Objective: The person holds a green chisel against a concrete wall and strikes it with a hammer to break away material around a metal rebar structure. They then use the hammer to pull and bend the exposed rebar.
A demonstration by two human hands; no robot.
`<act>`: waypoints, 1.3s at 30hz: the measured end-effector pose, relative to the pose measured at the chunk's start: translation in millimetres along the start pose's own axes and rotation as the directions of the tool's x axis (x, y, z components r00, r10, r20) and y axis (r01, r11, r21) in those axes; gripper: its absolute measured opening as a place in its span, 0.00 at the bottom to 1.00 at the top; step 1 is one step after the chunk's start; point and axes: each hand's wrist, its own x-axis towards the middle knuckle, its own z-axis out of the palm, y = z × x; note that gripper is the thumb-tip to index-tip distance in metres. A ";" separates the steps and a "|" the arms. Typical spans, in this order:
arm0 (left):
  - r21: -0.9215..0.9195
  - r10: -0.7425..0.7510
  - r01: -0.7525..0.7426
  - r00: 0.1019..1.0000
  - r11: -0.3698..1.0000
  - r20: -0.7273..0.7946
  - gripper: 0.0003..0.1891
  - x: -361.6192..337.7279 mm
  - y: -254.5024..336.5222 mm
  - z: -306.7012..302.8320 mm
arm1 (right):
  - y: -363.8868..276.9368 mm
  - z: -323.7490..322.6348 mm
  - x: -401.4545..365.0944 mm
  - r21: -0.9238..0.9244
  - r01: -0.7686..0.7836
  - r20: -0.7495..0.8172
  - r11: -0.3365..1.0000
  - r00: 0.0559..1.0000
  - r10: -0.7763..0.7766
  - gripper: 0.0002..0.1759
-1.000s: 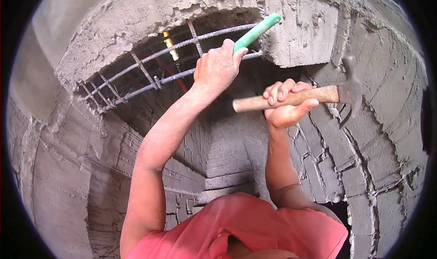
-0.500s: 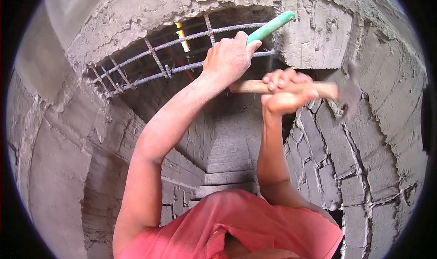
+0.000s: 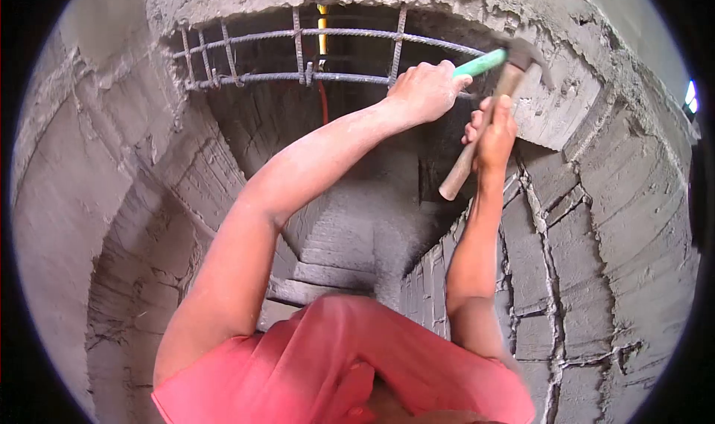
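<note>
My left hand (image 3: 426, 93) is wrapped around a green-handled chisel (image 3: 480, 64), whose handle slants up to the right out of the fist. Its working end is hidden behind my hand. In my right hand (image 3: 491, 134) is a claw hammer (image 3: 475, 152), gripped around the middle of its wooden handle. The metal hammer head overlaps the outer end of the green handle, with the claw pointing right. Both hands are in front of an opening crossed by steel reinforcing bars (image 3: 257, 77), near its right end, beside a rough concrete block (image 3: 562, 111).
Grey concrete (image 3: 223, 0) with a ragged edge runs above the opening. Behind the bars hangs a yellow rod (image 3: 322, 37), with a thin red line below it. A block wall (image 3: 588, 275) with rough mortar joints rises at right. Grey steps (image 3: 335, 274) lie below.
The hammer has swung from lying level, its head out to the right, to upright with its head at the chisel's end. The view has shifted, and the left hand keeps its grip.
</note>
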 end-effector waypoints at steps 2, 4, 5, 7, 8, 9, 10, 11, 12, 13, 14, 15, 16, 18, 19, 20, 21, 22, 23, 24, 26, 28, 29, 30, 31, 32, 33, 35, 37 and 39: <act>-0.014 -0.069 0.069 0.998 0.998 -0.012 0.26 7.2 0.3 -1.4 | 16.9 -3.5 -11.7 -0.036 0.067 0.079 0.997 0.995 -0.064 0.26; -0.045 -0.061 0.061 0.998 0.997 -0.005 0.26 6.8 3.2 -5.1 | 25.0 -2.5 -36.7 0.127 0.310 0.027 0.942 0.948 -0.316 0.27; -0.029 -0.053 0.054 0.998 0.998 0.021 0.26 8.3 5.6 -10.3 | 25.3 -2.4 -45.5 0.391 0.373 -0.038 0.841 0.920 -0.390 0.29; -0.019 -0.010 0.012 0.998 1.000 0.067 0.25 9.3 8.1 -18.0 | 12.7 3.2 -59.6 0.488 0.556 -0.141 0.673 0.811 -0.568 0.33; -0.022 -0.003 0.005 0.997 1.000 0.074 0.25 9.3 9.3 -20.0 | -5.1 5.5 -68.4 0.337 0.679 -0.132 0.652 0.720 -0.681 0.35; -0.007 -0.004 0.005 0.997 1.000 0.072 0.25 8.7 11.1 -22.9 | -11.6 2.4 -72.7 0.321 0.711 -0.157 0.625 0.691 -0.705 0.38; 0.009 -0.008 0.007 0.997 1.000 0.073 0.25 7.1 11.2 -23.8 | -15.0 -3.5 -74.0 0.341 0.714 -0.198 0.612 0.690 -0.696 0.37; 0.033 -0.014 0.012 0.998 0.999 0.063 0.25 9.4 8.1 -23.0 | -18.3 -9.8 -73.7 0.355 0.698 -0.199 0.622 0.706 -0.680 0.37; 0.044 -0.020 0.018 0.999 0.999 0.042 0.25 11.0 8.8 -26.8 | -21.5 -15.8 -72.9 0.368 0.681 -0.200 0.632 0.722 -0.662 0.37; 0.048 0.001 -0.003 1.000 0.999 0.031 0.25 14.2 5.7 -25.6 | -23.7 -19.2 -71.2 0.390 0.657 -0.200 0.646 0.745 -0.637 0.36; 0.054 0.023 -0.024 1.000 0.998 0.019 0.24 17.0 2.1 -24.9 | -22.8 -20.6 -68.7 0.389 0.654 -0.202 0.649 0.748 -0.633 0.36; 0.051 0.030 -0.031 0.999 0.998 0.008 0.24 17.7 1.0 -25.1 | -21.6 -21.3 -66.1 0.435 0.626 -0.214 0.647 0.770 -0.601 0.35; 0.049 0.027 -0.028 1.000 0.998 0.014 0.24 18.4 0.2 -25.5 | -20.3 -21.3 -63.9 0.480 0.596 -0.225 0.644 0.793 -0.567 0.35; 0.063 0.023 -0.023 1.000 0.998 0.013 0.24 19.3 0.2 -28.0 | -16.9 -17.4 -60.9 0.482 0.596 -0.262 0.642 0.798 -0.543 0.35; 0.041 0.042 -0.042 0.999 0.998 0.017 0.25 16.5 0.2 -30.1 | -15.3 -14.9 -60.0 0.481 0.620 -0.299 0.621 0.781 -0.549 0.35; 0.042 0.044 -0.045 0.999 0.998 0.023 0.25 13.6 0.8 -29.1 | -13.2 -13.2 -59.0 0.477 0.645 -0.338 0.598 0.762 -0.552 0.35; 0.047 0.043 -0.044 0.998 0.998 0.038 0.25 10.7 1.7 -27.5 | -9.4 -13.5 -57.7 0.463 0.665 -0.339 0.586 0.744 -0.576 0.35; 0.049 0.039 -0.041 0.998 0.998 0.052 0.25 8.4 2.2 -25.3 | -7.3 -11.6 -57.4 0.458 0.665 -0.344 0.590 0.744 -0.573 0.35; 0.050 0.026 -0.028 0.999 0.998 0.042 0.25 8.9 0.8 -23.0 | -5.4 -8.4 -57.6 0.459 0.672 -0.336 0.581 0.736 -0.587 0.35; 0.052 0.013 -0.015 0.999 0.999 0.033 0.26 11.7 -1.5 -21.8 | -4.0 -7.4 -57.8 0.461 0.679 -0.328 0.572 0.729 -0.601 0.35; 0.100 0.024 -0.027 0.999 0.995 0.035 0.25 21.3 -8.7 -23.0 | -1.9 -7.8 -57.0 0.474 0.665 -0.306 0.577 0.739 -0.600 0.35; 0.080 0.026 -0.030 0.998 0.996 0.052 0.26 22.3 -10.1 -22.1 | -3.0 -7.6 -54.8 0.474 0.655 -0.288 0.589 0.747 -0.599 0.35; 0.081 0.024 -0.029 0.998 0.996 0.055 0.26 22.0 -10.1 -21.4 | -3.4 -8.6 -53.1 0.461 0.654 -0.278 0.600 0.749 -0.602 0.35; 0.089 0.015 -0.018 0.999 0.996 0.045 0.26 21.6 -8.1 -22.3 | -1.9 -7.4 -50.3 0.460 0.654 -0.281 0.600 0.749 -0.600 0.35; 0.096 0.005 -0.008 0.999 0.995 0.037 0.26 20.8 -6.3 -23.1 | 0.4 -4.9 -46.3 0.460 0.665 -0.315 0.588 0.742 -0.592 0.35; 0.095 0.003 -0.007 0.999 0.995 0.038 0.26 20.7 -4.7 -24.1 | 2.3 -2.6 -39.4 0.461 0.675 -0.344 0.576 0.734 -0.585 0.34; 0.078 0.001 -0.004 0.999 0.997 0.041 0.26 20.2 -3.0 -24.6 | 16.8 -3.9 -27.8 0.468 0.654 -0.335 0.595 0.754 -0.565 0.33; 0.050 -0.013 0.011 0.999 0.999 0.037 0.26 19.1 -2.7 -18.9 | 42.9 -2.3 -3.1 0.466 0.384 -0.183 0.797 0.923 -0.338 0.30; 0.008 0.037 -0.037 0.999 0.999 0.024 0.26 21.0 -3.1 -14.3 | 39.5 -2.0 -1.4 0.159 0.205 -0.035 0.966 0.979 -0.202 0.29; 0.015 -0.018 0.017 0.999 1.000 0.040 0.27 14.9 4.8 -21.5 | 31.8 5.1 -15.0 0.084 0.231 -0.124 0.969 0.968 -0.220 0.28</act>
